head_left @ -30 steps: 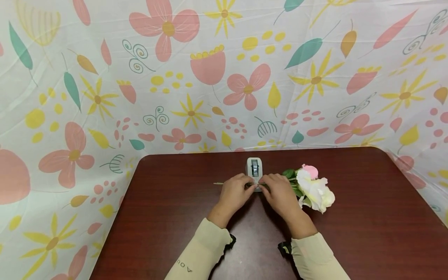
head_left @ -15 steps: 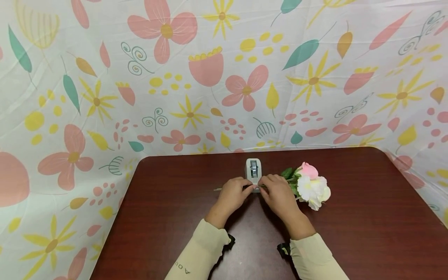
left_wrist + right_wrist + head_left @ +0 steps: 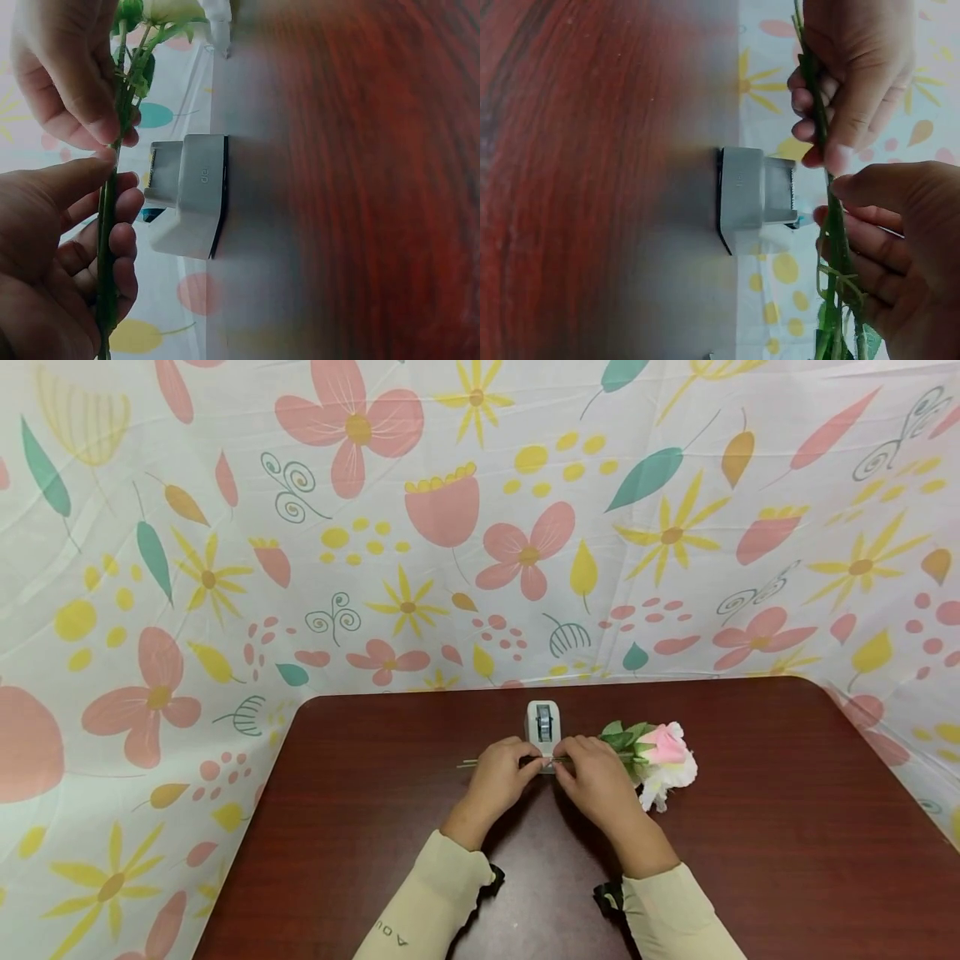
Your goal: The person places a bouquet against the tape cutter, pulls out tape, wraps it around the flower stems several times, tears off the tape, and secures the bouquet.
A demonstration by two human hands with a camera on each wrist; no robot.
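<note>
A bunch of flowers, a pink rose (image 3: 663, 745) and white blooms (image 3: 667, 781) with green leaves, lies crosswise at the right of both hands. My left hand (image 3: 501, 781) grips the green stems (image 3: 105, 247), fingers wrapped beneath and thumb on top; the stem ends stick out to its left. Close beside it, my right hand (image 3: 597, 777) pinches the same stems nearer the blooms. Both thumbs almost meet in the wrist views, where a shiny clear strip (image 3: 115, 159) shows on the stems. Just beyond the fingers stands a white and grey tape dispenser (image 3: 542, 731) holding a roll.
The dark red-brown table (image 3: 360, 843) spreads out on both sides of the arms. A flower-printed cloth (image 3: 450, 635) hangs behind its far edge. Black bands sit at both sleeve cuffs.
The bunch has turned about its stems: the pink rose has rolled toward the front and the white blooms sit lower. Both hands stay in nearly the same place, gripping the stems.
</note>
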